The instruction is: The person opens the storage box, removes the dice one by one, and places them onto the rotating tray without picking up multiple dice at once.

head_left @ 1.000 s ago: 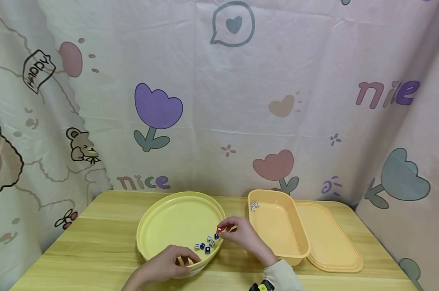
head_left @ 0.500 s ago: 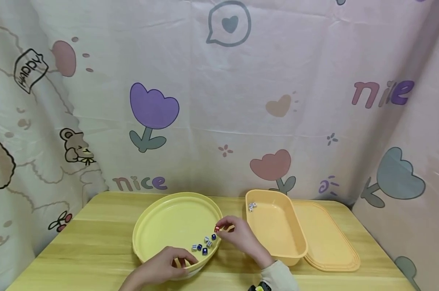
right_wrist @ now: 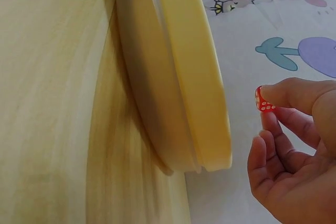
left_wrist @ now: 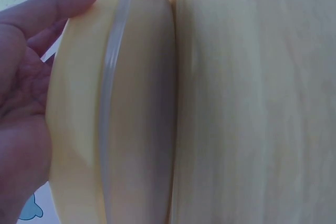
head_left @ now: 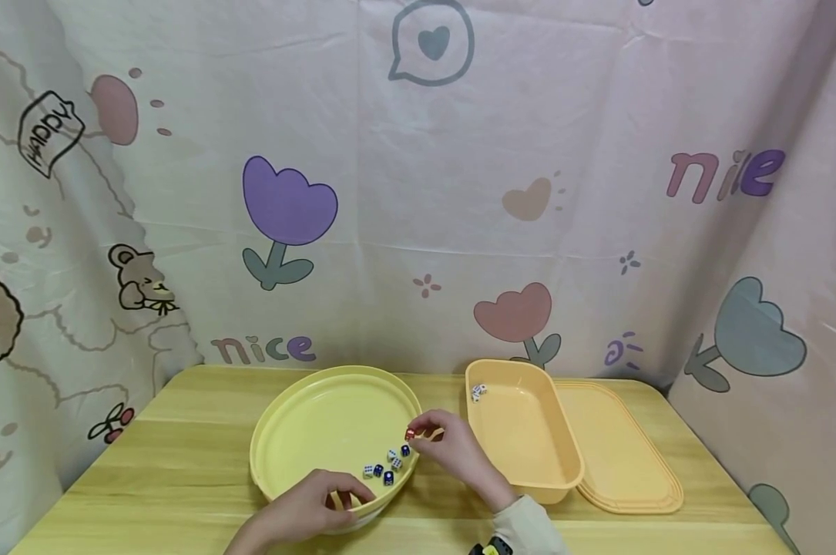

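Observation:
My right hand [head_left: 451, 449] pinches a red die [right_wrist: 265, 99] with white dots between thumb and fingertips, over the right rim of a round yellow tray [head_left: 334, 408]. Just under it in the head view is a dark blue die [head_left: 405, 450]. More dice lie by the tray's front right wall, among them a white die [head_left: 368, 471] and another blue die [head_left: 388, 478]. My left hand [head_left: 310, 505] grips the tray's front rim, thumb outside and fingers reaching over the edge. The left wrist view shows that thumb along the tray's yellow outer wall [left_wrist: 79, 114].
Right of the tray stands an orange rectangular box [head_left: 528, 432] with a few white dice [head_left: 478, 392] in its back left corner. A flat orange lid [head_left: 622, 447] lies beside it on the wooden table [head_left: 182, 462]. A patterned curtain [head_left: 362, 193] hangs behind.
The head view has shifted slightly, so everything appears a little further left. Both hands keep their holds, and the red die stays almost in place at the rim.

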A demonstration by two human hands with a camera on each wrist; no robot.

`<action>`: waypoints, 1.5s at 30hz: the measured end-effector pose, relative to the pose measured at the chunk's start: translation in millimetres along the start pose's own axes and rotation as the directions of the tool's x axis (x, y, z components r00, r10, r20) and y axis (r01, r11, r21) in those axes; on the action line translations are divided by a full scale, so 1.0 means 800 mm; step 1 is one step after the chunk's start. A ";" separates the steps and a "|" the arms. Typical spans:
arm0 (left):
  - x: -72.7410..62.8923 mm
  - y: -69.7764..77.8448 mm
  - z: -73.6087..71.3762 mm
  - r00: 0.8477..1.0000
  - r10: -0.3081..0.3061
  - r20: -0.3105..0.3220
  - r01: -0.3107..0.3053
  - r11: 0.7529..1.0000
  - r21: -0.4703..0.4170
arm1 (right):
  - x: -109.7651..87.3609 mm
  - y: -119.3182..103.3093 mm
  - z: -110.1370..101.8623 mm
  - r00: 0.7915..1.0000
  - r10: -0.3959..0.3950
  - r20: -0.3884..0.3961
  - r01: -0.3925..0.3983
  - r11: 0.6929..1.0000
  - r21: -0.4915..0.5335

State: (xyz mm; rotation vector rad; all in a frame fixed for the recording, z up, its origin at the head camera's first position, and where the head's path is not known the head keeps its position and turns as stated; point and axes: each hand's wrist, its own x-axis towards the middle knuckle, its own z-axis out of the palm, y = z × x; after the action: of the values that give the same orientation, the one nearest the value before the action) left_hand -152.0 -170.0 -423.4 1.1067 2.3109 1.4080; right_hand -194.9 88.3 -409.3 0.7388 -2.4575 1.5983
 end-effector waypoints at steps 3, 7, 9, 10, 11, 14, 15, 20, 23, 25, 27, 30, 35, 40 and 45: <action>0.000 0.000 0.000 1.000 -0.004 0.002 0.004 1.000 -0.005 | 0.000 0.001 0.001 1.000 -0.002 0.012 0.003 1.000 -0.021; -0.001 0.000 0.000 1.000 -0.012 0.004 0.012 1.000 -0.008 | 0.000 0.001 0.000 1.000 -0.007 0.023 0.009 0.998 -0.068; 0.000 0.001 0.000 1.000 -0.013 0.004 0.013 1.000 -0.007 | 0.000 0.001 -0.001 1.000 -0.005 0.022 0.007 0.996 -0.089; 0.000 0.001 0.000 1.000 -0.013 0.005 0.013 1.000 -0.009 | 0.000 0.001 -0.002 1.000 -0.002 0.019 0.004 0.996 -0.094; 0.000 0.001 0.000 1.000 -0.015 0.006 0.015 1.000 -0.010 | 0.000 0.002 -0.002 1.000 0.003 0.017 -0.001 0.995 -0.099; 0.000 0.001 0.000 1.000 -0.007 0.008 0.007 1.000 -0.009 | 0.001 0.003 -0.003 1.000 0.012 0.012 -0.011 0.995 -0.103; 0.000 0.001 0.000 1.000 -0.006 0.009 0.006 1.000 -0.011 | 0.001 0.004 -0.003 1.000 0.013 0.010 -0.011 0.995 -0.103; 0.000 0.000 0.000 1.000 0.017 0.010 -0.017 1.000 -0.001 | 0.000 0.005 -0.004 1.000 0.009 0.005 -0.008 0.994 -0.109; 0.000 -0.001 0.001 1.000 0.026 0.008 -0.026 1.000 0.005 | 0.000 0.005 -0.005 1.000 0.007 0.001 -0.007 0.993 -0.117; 0.000 0.000 0.001 1.000 0.026 0.007 -0.026 1.000 0.004 | 0.000 0.005 -0.006 1.000 0.006 0.001 -0.006 0.993 -0.120; 0.001 0.001 0.002 1.000 0.020 0.008 -0.020 1.000 -0.001 | -0.001 0.005 -0.007 1.000 0.002 0.001 -0.002 0.993 -0.119; 0.002 0.001 0.002 1.000 0.007 0.010 -0.007 1.000 -0.008 | -0.001 0.004 -0.009 1.000 0.004 -0.008 -0.005 0.993 -0.118; 0.001 0.001 0.001 1.000 -0.027 0.005 0.028 0.999 -0.019 | -0.001 0.000 -0.009 1.000 0.006 -0.010 -0.007 0.998 -0.070; 0.000 0.000 -0.001 1.000 -0.023 0.001 0.023 1.000 -0.016 | -0.001 -0.008 -0.007 1.000 -0.006 0.005 0.006 0.998 -0.068; 0.000 0.003 -0.001 1.000 -0.020 0.006 0.020 1.000 -0.021 | 0.003 -0.016 -0.020 1.000 0.004 0.002 -0.004 0.995 -0.096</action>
State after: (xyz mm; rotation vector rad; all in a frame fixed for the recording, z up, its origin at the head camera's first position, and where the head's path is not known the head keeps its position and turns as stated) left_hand -150.9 -170.0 -421.0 1.0782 2.2914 1.4160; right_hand -193.3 97.7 -390.6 0.7217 -2.5187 1.4696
